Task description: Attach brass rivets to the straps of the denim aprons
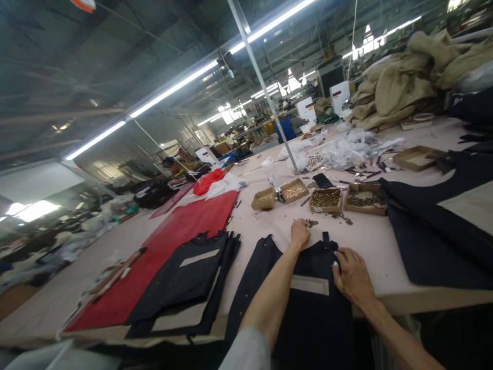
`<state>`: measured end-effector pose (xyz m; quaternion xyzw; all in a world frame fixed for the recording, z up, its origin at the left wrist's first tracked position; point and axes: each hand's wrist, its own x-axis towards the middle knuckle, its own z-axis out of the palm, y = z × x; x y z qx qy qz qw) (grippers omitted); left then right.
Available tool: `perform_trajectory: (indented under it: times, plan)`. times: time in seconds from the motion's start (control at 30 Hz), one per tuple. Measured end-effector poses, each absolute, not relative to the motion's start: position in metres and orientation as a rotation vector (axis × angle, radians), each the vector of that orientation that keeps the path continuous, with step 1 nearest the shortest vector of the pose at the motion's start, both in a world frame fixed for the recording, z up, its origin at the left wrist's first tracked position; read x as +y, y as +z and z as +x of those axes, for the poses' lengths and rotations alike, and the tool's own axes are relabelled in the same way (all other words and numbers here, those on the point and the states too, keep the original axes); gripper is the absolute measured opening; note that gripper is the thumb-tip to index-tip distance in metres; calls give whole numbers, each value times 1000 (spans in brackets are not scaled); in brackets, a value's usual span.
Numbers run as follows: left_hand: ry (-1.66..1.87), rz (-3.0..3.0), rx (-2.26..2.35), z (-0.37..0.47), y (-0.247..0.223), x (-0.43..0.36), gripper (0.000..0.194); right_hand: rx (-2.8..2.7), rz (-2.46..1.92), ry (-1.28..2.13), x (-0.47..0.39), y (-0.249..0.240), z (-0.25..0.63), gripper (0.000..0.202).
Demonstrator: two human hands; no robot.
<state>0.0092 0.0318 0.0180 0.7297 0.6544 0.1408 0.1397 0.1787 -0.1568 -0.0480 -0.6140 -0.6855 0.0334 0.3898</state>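
A black apron (316, 318) with a beige strip lies over the table's front edge, its narrow top pointing away from me. At its upper right corner, my right hand (352, 275) grips the cloth between thumb and fingers. My left hand (301, 234) is closed just beyond the apron's top edge, beside a small pile of brass-coloured metal fasteners (311, 223). Whatever its fingers may hold is hidden. Another little heap of fasteners (342, 218) lies further right on the pale tabletop.
Cardboard boxes of small metal parts (325, 200) stand behind my hands. Folded black aprons (185, 277) rest on a red sheet (162, 257) at left. More dark cloth (442, 226) lies at right. A metal pole (269, 97) rises from the table near plastic bags (350, 149).
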Motion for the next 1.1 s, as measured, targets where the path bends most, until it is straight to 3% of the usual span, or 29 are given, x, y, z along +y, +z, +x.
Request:
perform_trajectory:
  times: [0.33, 0.67, 0.83, 1.1]
  plan:
    - [300, 2236, 1946, 11, 11, 33, 30, -1730, -1589, 127, -156, -36, 181, 35]
    - [129, 2298, 1950, 16, 19, 13, 40, -1713, -1571, 113, -155, -42, 182, 38]
    - [265, 2303, 1912, 23, 23, -3, 33, -1713, -1593, 118, -156, -38, 182, 36]
    - [407, 2216, 1472, 40, 5, -45, 23, -1716, -1596, 122, -157, -32, 184, 36]
